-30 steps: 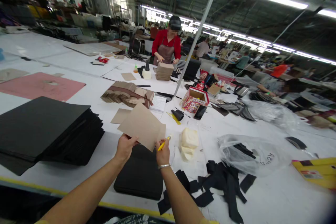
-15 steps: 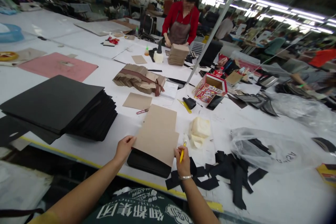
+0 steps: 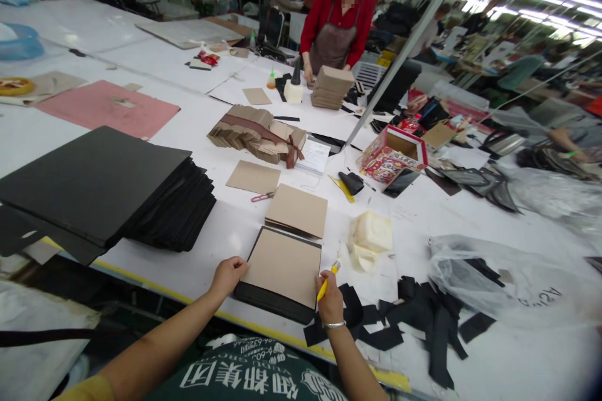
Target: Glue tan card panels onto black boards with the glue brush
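Observation:
A brown cardboard sheet [image 3: 284, 266] lies flat on a low stack of black sheets [image 3: 273, 302] at the table's near edge. My left hand [image 3: 229, 275] rests on the sheet's left edge, fingers curled on it. My right hand [image 3: 330, 296] sits at the sheet's right edge, closed round a yellow pen-like tool [image 3: 328, 280]. Just beyond lies a second small pile of brown cardboard [image 3: 298, 210].
A tall stack of large black boards [image 3: 108, 191] stands to the left. Black offcuts [image 3: 414, 319] and a plastic bag [image 3: 508, 285] lie to the right, a cream lump [image 3: 371, 237] in between. A person in red [image 3: 339, 22] works at the far side.
The cardboard sheet came down from mid-air and now lies squared on the black stack. Both hands lowered with it toward the table edge, and the view tipped downward.

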A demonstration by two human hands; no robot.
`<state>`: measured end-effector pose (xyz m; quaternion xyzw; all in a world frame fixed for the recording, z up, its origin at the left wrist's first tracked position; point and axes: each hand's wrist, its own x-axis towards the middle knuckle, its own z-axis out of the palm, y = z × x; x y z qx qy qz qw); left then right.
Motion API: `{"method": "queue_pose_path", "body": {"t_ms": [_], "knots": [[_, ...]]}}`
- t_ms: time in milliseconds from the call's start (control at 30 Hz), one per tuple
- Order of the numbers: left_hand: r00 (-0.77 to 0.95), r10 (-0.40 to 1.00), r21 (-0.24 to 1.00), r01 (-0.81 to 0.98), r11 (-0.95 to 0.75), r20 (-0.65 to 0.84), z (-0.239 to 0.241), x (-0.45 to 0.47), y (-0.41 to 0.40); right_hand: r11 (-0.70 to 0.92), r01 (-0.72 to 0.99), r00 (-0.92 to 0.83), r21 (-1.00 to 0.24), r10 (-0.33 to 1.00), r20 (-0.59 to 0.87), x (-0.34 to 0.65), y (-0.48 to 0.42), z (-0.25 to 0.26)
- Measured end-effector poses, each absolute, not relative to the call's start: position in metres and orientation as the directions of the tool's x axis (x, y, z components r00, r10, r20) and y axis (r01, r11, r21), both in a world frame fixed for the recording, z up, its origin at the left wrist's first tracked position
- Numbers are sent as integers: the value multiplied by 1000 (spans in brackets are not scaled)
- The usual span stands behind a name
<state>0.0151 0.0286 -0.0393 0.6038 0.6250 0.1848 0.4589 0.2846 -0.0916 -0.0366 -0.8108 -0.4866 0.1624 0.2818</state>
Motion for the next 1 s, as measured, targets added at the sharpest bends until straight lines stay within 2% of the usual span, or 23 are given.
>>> {"method": "queue_pose_path", "body": {"t_ms": [233,667,1000], "knots": [[137,903,784,558,270,-408,-41,15,33,-404,702,502,-586,865,5,283,-85,-39],[234,870,750,629,204,-434,-46,11,43,-525,720,562,-454,825,-62,279,-84,-35],[260,861,757,624,194,-436,-46,13,46,-577,704,585,-414,802,-122,278,-80,-31]]}}
